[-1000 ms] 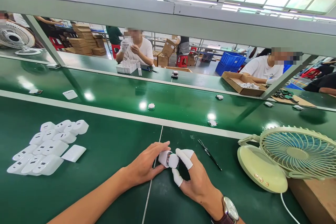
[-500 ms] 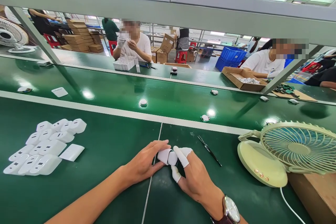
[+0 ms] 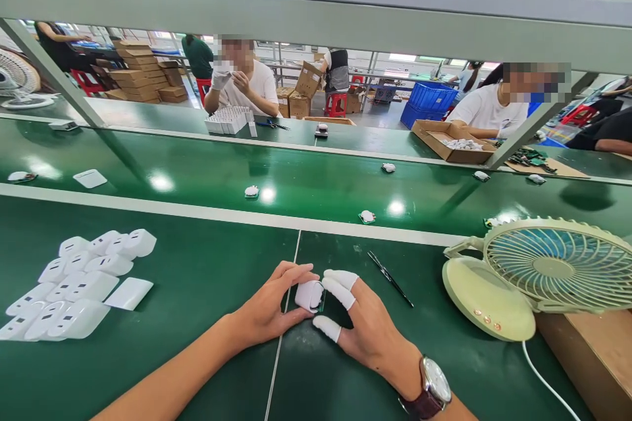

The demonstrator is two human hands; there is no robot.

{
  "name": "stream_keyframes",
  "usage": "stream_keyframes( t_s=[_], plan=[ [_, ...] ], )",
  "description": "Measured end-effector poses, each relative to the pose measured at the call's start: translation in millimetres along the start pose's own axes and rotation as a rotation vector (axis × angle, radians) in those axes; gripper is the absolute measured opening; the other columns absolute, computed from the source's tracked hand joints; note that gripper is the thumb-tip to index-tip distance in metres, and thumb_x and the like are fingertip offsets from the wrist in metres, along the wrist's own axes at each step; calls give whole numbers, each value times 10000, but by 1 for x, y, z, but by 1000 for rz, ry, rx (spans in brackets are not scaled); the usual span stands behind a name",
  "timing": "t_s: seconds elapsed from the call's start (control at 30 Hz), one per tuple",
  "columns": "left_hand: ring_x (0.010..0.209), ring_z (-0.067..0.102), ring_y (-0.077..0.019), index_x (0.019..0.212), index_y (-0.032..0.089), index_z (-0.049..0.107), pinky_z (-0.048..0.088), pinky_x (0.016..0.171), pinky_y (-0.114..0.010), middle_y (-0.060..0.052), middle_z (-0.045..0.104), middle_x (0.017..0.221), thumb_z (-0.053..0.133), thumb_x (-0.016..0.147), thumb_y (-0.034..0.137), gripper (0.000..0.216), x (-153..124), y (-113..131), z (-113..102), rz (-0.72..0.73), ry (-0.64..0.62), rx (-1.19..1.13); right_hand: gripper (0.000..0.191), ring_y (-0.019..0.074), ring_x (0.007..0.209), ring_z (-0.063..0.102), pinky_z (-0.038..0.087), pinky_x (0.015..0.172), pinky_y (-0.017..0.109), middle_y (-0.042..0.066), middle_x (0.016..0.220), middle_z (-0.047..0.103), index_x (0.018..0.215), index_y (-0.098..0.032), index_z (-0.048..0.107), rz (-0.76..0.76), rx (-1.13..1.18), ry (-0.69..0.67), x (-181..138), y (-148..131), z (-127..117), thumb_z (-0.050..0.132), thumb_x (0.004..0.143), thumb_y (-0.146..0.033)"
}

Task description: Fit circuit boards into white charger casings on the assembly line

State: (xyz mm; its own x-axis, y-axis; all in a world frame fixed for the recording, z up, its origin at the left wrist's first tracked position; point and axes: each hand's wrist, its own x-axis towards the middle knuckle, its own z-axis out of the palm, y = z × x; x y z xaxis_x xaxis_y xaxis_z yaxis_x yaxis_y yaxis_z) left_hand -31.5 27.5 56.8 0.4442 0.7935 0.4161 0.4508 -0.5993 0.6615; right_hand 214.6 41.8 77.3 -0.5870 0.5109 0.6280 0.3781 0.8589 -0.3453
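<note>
Low on the green bench, both my hands meet around a small white charger shell. My left hand curls its fingers round the shell's left side. My right hand, with white finger cots on thumb and two fingers and a watch on the wrist, pinches its right side, where a dark green edge shows. A heap of several white charger shells lies on the bench to the far left. Black tweezers lie just right of my hands.
A pale green desk fan sits at the right beside a cardboard box. Small white parts ride the green conveyor belt beyond. Two people sit across it, with a cardboard tray and white boxes.
My hands have stayed on the shell, and the right thumb has slid off it toward me. The parts on the belt have drifted left. The view has shifted slightly.
</note>
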Motion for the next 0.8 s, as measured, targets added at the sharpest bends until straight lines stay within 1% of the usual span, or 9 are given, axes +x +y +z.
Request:
stream_keyframes(
  t_s=[0.07,0.13,0.23,0.33,0.43,0.5,0.57,0.67,0.8],
  plan=[
    [1227,610,-244,1538,301,315,533,1065,-471,-87,702,1336,719,914,164,756,1,2,0,-12,-21,-59,515,272,1164,649,621,934,450,131,1265,659,1461,-253,495,-23,34,17,2,-1,0,686,985,-212],
    [1237,628,-243,1525,300,327,524,1082,-479,-91,694,1345,712,922,177,726,1,2,0,-32,-39,-107,447,262,1145,658,622,920,437,114,1234,669,1397,-268,554,-48,49,22,2,-2,2,693,979,-189],
    [1256,651,-244,1518,294,334,527,1095,-481,-99,684,1354,693,932,186,695,0,2,-1,-66,-80,-174,428,288,1203,635,620,937,472,141,1304,631,1380,-271,579,-29,42,-26,1,-2,7,688,975,-185],
    [1302,642,-241,1520,284,336,520,1123,-473,-108,665,1397,643,958,172,650,-1,3,-2,-94,-112,-229,434,296,1251,614,616,962,485,172,1388,573,1394,-266,581,9,35,-82,-3,1,10,638,983,-138],
    [1240,683,-222,1463,265,420,555,1090,-420,-94,696,1347,589,969,132,539,0,6,-3,-93,-106,-234,475,272,1229,633,624,957,444,161,1349,606,1421,-261,565,-10,42,-73,-7,5,12,585,983,-79],
    [1155,713,-214,1357,242,525,588,1030,-379,-87,721,1263,594,960,129,418,1,7,-3,-43,-74,-182,497,256,1177,661,636,927,412,142,1276,647,1437,-259,551,-16,46,-52,-8,6,13,594,977,-75],
    [1096,719,-206,1240,223,601,606,978,-347,-94,724,1205,623,963,154,286,1,7,-3,47,-24,-105,498,249,1135,681,643,902,397,137,1243,660,1433,-259,555,-13,40,-49,-8,7,14,614,970,-86],
    [1045,723,-193,1135,201,644,617,923,-308,-110,721,1165,644,978,171,159,2,5,-3,183,46,-4,454,249,1108,692,647,877,386,150,1248,654,1391,-246,588,-9,44,-68,-8,5,13,618,967,-87],
    [990,724,-184,1045,177,652,621,862,-278,-124,718,1153,607,995,127,84,4,6,-3,236,40,67,378,251,1085,690,646,865,404,156,1246,656,1340,-228,612,-2,69,-79,-6,4,14,575,990,-90]
  ],
)
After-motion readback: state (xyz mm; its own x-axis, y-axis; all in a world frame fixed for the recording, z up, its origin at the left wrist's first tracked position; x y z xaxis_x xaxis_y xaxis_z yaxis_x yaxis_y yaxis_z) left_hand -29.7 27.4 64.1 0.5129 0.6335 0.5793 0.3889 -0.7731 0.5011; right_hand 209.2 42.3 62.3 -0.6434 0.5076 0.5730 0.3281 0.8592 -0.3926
